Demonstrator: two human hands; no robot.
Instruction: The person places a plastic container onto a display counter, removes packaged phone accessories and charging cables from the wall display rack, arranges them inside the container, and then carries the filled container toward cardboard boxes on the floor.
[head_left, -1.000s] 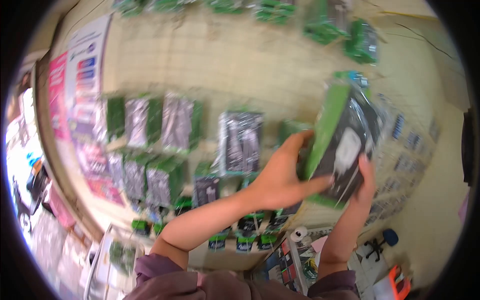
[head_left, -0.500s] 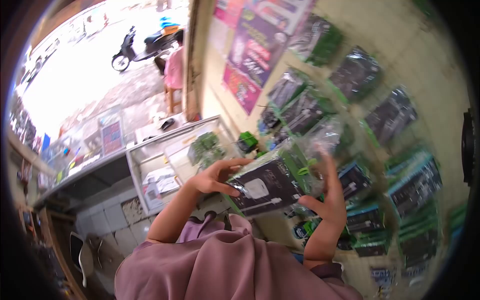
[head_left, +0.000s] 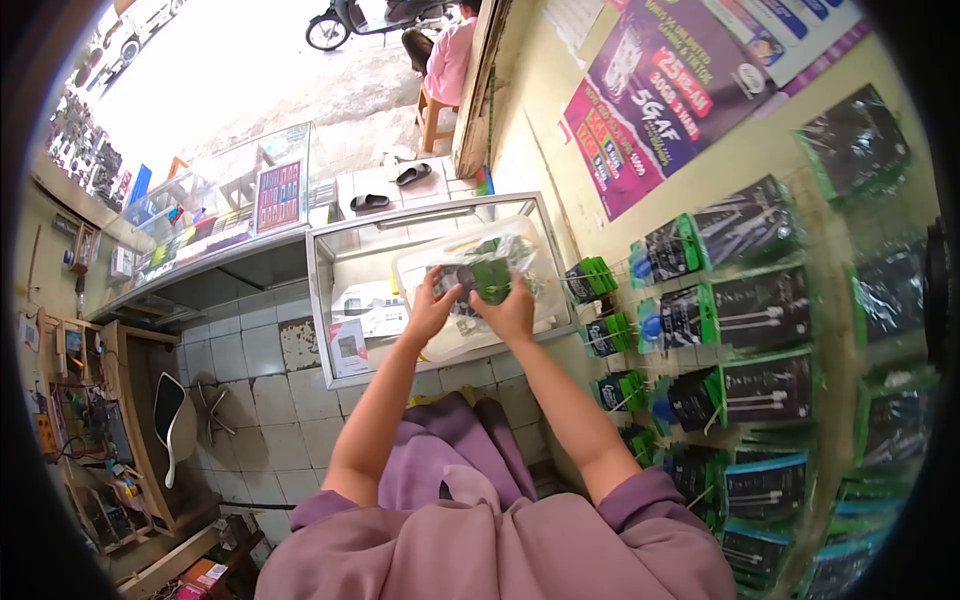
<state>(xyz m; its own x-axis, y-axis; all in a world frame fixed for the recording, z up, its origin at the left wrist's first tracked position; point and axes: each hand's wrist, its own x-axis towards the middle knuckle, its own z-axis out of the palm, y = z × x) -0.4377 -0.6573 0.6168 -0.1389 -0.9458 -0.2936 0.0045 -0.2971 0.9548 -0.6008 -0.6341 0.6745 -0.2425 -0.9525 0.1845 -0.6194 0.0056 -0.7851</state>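
Looking down over the tiled floor (head_left: 255, 365) of a small shop, taking in wooden shelving (head_left: 140, 420) at far left, then a white chair (head_left: 177, 425) and a glass-topped counter (head_left: 215, 215). Showing beyond, outside the doorway, part of a motorbike (head_left: 370, 18) and a person in pink (head_left: 448, 68), sitting on a wooden stool (head_left: 430, 122). Gripping the near-left end of a green-and-dark packet (head_left: 490, 272) with the left hand (head_left: 432, 308), curling it partway closed, thumb inward. Holding the packet's right end with the right hand (head_left: 508, 308), likewise bending it partway closed around the wrapping. Keeping the packet over a clear plastic tub (head_left: 440, 350) in the metal-framed display case (head_left: 328, 300). Displaying a purple-and-pink poster (head_left: 650, 110) on the wall to the right, and hanging below and beyond it, rows of packaged cables (head_left: 765, 310).
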